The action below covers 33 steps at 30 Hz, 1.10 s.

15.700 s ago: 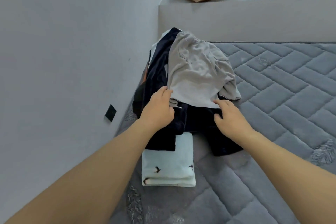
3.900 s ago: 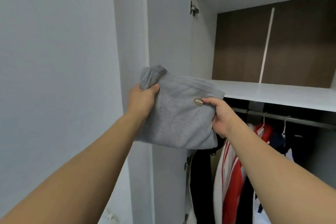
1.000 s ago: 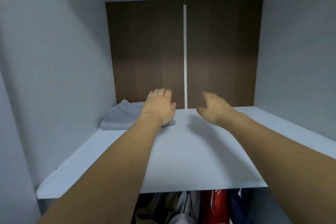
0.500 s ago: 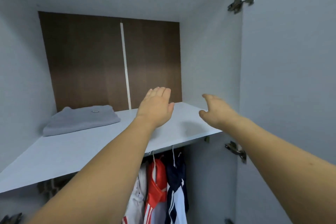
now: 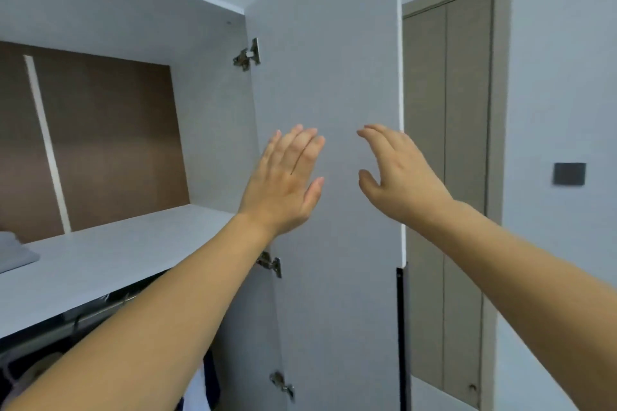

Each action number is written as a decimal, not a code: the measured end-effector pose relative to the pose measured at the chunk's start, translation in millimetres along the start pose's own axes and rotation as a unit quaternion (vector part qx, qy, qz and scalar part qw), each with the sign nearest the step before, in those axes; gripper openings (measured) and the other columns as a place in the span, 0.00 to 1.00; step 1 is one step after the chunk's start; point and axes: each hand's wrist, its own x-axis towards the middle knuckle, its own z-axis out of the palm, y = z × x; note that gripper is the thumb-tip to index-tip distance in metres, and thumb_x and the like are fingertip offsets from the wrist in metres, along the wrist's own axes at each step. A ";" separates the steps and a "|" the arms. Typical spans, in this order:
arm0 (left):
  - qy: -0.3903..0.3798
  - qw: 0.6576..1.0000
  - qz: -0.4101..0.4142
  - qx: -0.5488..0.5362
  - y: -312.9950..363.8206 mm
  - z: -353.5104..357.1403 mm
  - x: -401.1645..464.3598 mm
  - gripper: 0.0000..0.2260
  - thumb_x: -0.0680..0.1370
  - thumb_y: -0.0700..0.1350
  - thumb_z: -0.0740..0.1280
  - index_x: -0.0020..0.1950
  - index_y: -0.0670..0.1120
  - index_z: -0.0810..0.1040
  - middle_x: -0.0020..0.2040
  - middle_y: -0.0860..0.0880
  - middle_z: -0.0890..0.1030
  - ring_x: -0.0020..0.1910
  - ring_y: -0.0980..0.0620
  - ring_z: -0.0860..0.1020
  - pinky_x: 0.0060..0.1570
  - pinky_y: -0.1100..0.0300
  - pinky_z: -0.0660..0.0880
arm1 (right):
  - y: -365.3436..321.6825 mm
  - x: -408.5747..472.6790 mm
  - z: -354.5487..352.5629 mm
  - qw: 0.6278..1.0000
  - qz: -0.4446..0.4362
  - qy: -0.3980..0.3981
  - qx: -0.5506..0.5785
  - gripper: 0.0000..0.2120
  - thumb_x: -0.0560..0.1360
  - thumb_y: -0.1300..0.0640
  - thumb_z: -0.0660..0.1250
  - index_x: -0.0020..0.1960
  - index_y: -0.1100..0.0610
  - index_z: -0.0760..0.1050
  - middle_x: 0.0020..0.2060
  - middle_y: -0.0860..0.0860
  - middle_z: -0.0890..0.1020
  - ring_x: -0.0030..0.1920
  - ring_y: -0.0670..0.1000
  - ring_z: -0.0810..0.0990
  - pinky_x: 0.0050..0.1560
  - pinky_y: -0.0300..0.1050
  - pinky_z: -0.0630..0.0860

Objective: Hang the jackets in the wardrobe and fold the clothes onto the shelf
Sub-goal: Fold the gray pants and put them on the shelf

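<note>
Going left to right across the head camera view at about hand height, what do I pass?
Folded grey garment on the shelf → brown back panel → left hand → open wardrobe door → right hand → beige room door → dark wall switch.

Folded garment [image 5: 15, 255] on shelf [image 5: 110, 253], left of open door [image 5: 334, 243].

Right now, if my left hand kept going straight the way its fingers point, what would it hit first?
Most likely the open wardrobe door. Your left hand is flat, fingers pointing up and forward with that panel right behind them. How close it is I can't judge from this view.
</note>
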 end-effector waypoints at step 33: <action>-0.044 0.897 0.171 -0.404 739.6 320.0 364.0 0.27 0.82 0.53 0.58 0.78 0.43 0.59 0.76 0.46 0.63 0.75 0.45 0.60 0.76 0.47 0.52 | 618.8 -381.4 -330.2 0.830 0.496 -0.038 -0.253 0.30 0.78 0.55 0.62 0.78 0.56 0.57 0.76 0.52 0.63 0.75 0.54 0.61 0.74 0.49 0.59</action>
